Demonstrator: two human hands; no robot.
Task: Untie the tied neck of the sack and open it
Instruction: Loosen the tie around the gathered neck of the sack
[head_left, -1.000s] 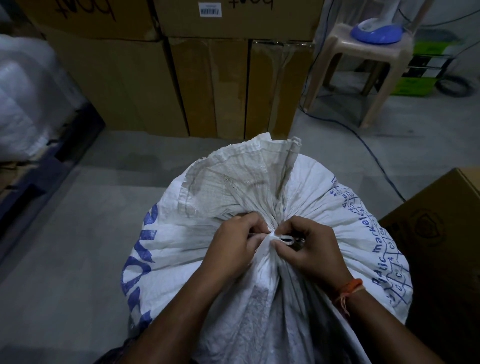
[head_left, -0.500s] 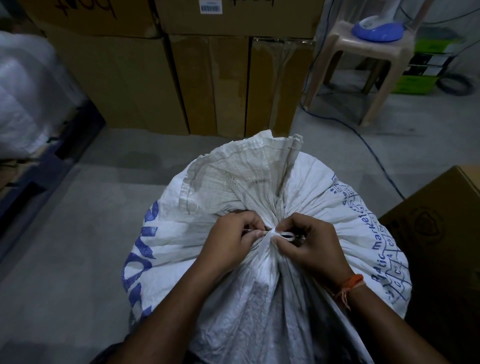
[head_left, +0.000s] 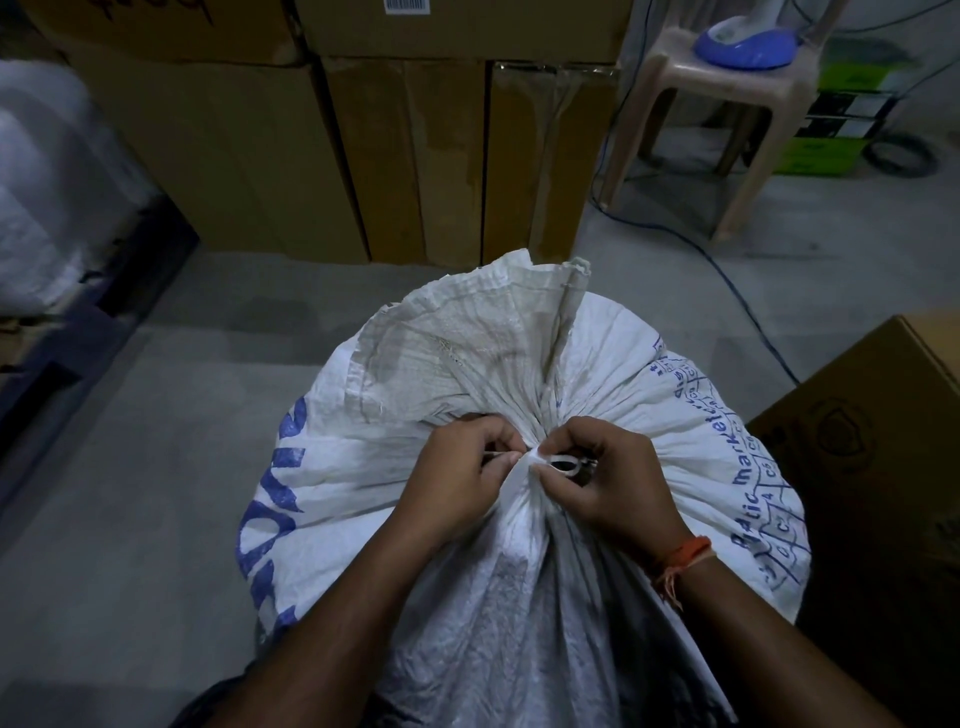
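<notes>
A full white woven sack with blue print stands on the floor right below me. Its neck is bunched tight at the middle and bound by a thin white tie. The loose top flap fans out beyond the knot. My left hand pinches one end of the tie on the left of the neck. My right hand pinches the small loop of the tie on the right side. The knot is partly hidden by my fingers.
Stacked cardboard boxes stand behind the sack. Another box sits close on the right. A plastic stool with a blue object on it and a blue cable on the floor are at back right. White bags lie on a pallet at left.
My hands stay at the knot with only small finger shifts. The right fingers have worked the loop slightly out. The neck is still tied.
</notes>
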